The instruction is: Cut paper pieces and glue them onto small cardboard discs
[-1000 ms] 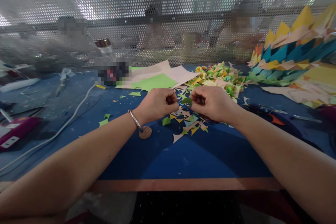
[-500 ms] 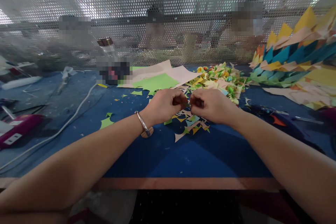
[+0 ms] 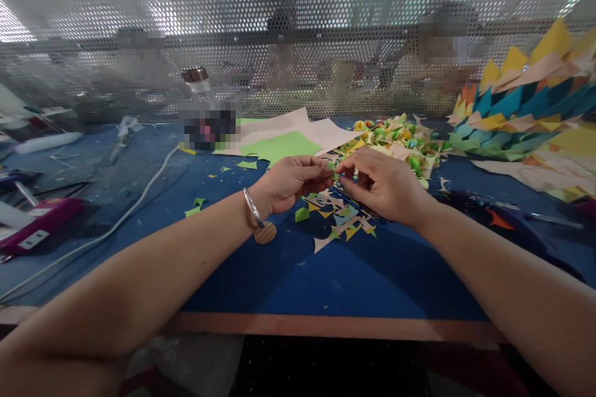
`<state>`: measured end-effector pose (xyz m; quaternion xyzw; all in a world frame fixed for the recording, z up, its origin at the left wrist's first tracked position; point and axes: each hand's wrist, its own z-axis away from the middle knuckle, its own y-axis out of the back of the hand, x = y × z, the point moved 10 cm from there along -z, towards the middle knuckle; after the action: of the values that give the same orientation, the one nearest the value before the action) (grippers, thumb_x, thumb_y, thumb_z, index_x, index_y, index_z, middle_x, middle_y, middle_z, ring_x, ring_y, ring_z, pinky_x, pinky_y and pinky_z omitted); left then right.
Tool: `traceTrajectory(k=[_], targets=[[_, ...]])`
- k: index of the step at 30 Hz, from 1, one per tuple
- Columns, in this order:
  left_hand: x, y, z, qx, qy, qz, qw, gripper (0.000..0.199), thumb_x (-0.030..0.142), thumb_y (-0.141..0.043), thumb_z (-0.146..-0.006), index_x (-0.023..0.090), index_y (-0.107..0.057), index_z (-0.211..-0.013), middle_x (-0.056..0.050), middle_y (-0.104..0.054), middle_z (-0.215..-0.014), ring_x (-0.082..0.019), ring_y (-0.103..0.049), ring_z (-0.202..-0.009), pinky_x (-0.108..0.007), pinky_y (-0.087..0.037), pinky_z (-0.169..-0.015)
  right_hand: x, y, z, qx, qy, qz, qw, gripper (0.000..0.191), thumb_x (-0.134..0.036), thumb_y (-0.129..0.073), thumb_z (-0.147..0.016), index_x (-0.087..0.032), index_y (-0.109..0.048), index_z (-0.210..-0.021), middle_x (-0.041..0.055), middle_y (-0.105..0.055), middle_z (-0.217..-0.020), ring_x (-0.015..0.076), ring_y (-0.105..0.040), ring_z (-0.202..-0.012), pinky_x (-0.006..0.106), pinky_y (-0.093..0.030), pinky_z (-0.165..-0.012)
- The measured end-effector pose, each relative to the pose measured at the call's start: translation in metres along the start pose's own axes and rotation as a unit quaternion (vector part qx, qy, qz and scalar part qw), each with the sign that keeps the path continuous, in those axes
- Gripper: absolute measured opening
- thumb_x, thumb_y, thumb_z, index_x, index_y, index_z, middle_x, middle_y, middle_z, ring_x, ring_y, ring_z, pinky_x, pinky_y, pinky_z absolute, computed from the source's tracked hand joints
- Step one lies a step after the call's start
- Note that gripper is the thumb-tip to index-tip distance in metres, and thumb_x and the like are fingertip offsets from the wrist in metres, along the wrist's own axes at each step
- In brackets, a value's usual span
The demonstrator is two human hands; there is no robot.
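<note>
My left hand [image 3: 295,183] pinches a small curled piece of green paper [image 3: 331,167] between thumb and fingertips, above the blue tabletop. Close against it on the right is my right hand [image 3: 384,186], its fingers bent and a gap showing between thumb and index finger. The right fingertips are at the edge of the green piece; whether they touch it I cannot tell. Below both hands lie cut paper scraps [image 3: 344,217] in green, yellow and pink. A round wooden disc [image 3: 265,234] lies by my left wrist, under the bracelet.
Behind my hands are green and pale pink paper sheets [image 3: 279,144] and a heap of curled paper pieces [image 3: 400,139]. A layered pointed paper construction [image 3: 516,99] stands right, near a dark blue glue gun [image 3: 516,217]. At left are a purple power strip [image 3: 41,223] and white cable [image 3: 139,195].
The fingers of my left hand have straightened, and the green piece shows more clearly. My right thumb and index finger have parted. The whole view has shifted slightly.
</note>
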<state>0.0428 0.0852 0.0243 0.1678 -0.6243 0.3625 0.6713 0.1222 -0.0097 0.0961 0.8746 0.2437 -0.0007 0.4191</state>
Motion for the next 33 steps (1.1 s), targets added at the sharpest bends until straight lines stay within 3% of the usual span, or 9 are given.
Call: traceTrajectory(k=[4,11,17,33], targets=[[0.003,-0.002,0.002,-0.002,-0.015,-0.007,1.0,0.014,0.004,-0.065,-0.089,0.011,-0.067,-0.077,-0.001,-0.07,-0.071,-0.007,-0.069,-0.066,-0.02,-0.054,-0.072,-0.001,0.0,-0.001,-0.003,-0.001,-0.016,1.0,0.009,-0.023,-0.057,-0.091,-0.018,-0.064,-0.088,0.0035,-0.062,-0.082,0.0126,-0.055,-0.062,0.027,-0.043,-0.059],[0.006,-0.012,0.008,-0.023,-0.046,-0.058,0.997,0.019,0.012,-0.062,-0.091,0.013,-0.068,-0.073,-0.002,-0.072,-0.068,-0.009,-0.07,-0.065,-0.024,-0.058,-0.073,0.015,-0.003,-0.001,-0.014,-0.107,-0.112,0.988,0.007,-0.024,-0.06,-0.084,-0.019,-0.06,-0.078,0.001,-0.06,-0.072,0.0109,-0.051,-0.055,0.026,-0.04,-0.053],[0.015,-0.019,0.012,-0.044,-0.109,-0.105,0.987,0.003,0.008,-0.072,-0.08,0.011,-0.071,-0.079,0.0,-0.071,-0.067,-0.009,-0.068,-0.065,-0.027,-0.058,-0.078,0.024,-0.005,0.002,-0.011,-0.154,-0.139,0.978,0.007,-0.025,-0.062,-0.08,-0.019,-0.06,-0.076,-0.0021,-0.056,-0.062,0.0104,-0.049,-0.052,0.026,-0.037,-0.05],[0.026,-0.014,0.015,0.005,-0.178,-0.269,0.946,0.005,0.017,-0.068,-0.08,0.014,-0.07,-0.077,-0.001,-0.072,-0.066,-0.011,-0.069,-0.064,-0.022,-0.058,-0.064,0.022,-0.006,0.002,-0.016,-0.159,-0.145,0.976,0.01,-0.027,-0.061,-0.082,-0.02,-0.059,-0.077,-0.0022,-0.055,-0.06,0.0116,-0.051,-0.053,0.026,-0.038,-0.051]])
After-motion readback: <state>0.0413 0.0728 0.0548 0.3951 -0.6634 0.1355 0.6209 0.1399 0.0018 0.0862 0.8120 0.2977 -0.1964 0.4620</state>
